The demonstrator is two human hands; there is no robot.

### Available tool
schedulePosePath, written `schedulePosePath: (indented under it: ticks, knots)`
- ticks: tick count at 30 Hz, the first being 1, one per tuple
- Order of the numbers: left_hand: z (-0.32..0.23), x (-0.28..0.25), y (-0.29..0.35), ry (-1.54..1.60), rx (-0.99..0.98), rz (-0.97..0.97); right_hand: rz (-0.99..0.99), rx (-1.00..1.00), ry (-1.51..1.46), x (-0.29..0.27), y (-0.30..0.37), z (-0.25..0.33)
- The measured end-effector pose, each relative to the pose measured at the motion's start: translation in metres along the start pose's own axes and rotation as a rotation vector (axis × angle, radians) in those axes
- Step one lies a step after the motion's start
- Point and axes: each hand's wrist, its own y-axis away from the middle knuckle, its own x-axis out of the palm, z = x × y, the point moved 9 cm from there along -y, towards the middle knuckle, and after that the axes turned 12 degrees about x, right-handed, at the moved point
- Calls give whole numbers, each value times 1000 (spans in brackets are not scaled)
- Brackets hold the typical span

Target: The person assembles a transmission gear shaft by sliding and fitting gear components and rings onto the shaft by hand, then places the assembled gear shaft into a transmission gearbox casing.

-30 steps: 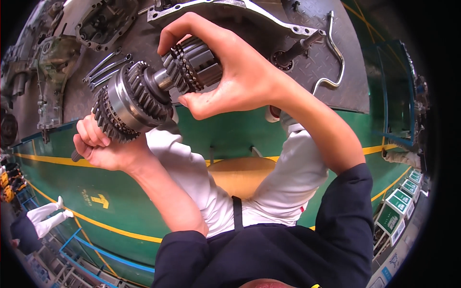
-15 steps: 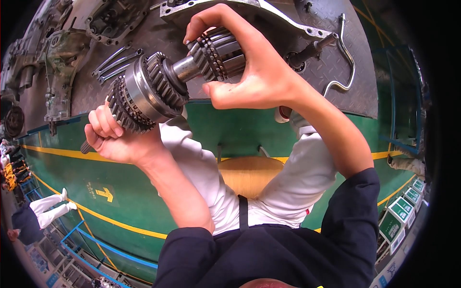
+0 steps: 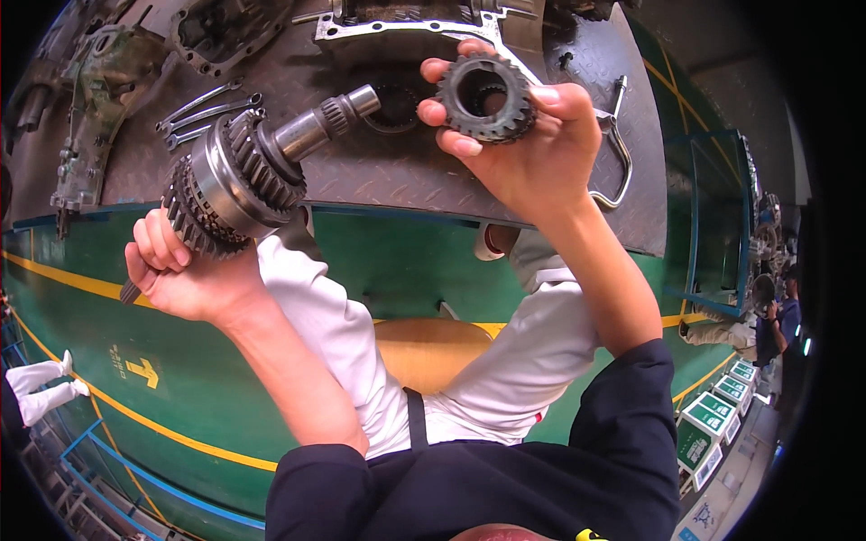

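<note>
My left hand is wrapped round the lower end of a steel gear shaft, which slants up to the right. Several toothed gears and a smooth, shiny ring sit on this shaft, and its splined upper end is bare. To the right, my right hand grips a dark gear by its rim, with fingers and thumb spread round it. The gear's open bore faces up, and it is apart from the shaft. Both things are held above the near part of the metal table.
Several wrenches lie left of the shaft. Metal housings stand at the table's left, and another housing is at the back. A bent metal pipe lies at right. A dark ring rests behind the shaft's tip. Another person stands far left.
The gear cluster at the shaft's upper end has come off, baring the splines. My right hand has moved right, now holding a gear. My left hand and the shaft have shifted slightly left.
</note>
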Motion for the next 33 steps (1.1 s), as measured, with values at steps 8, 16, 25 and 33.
schedulePosePath:
  ticks: [8,16,25,33]
  knots:
    - [4,-3,3,6,0,-26,57,12,235,15,1,9]
    - [13,4,2,87,-27,0,219,-84,276,16,-3,17]
    - [22,7,4,37,5,6,76,-40,388,13,-6,14]
    - [25,12,5,46,23,18,82,-73,533,19,-5,15]
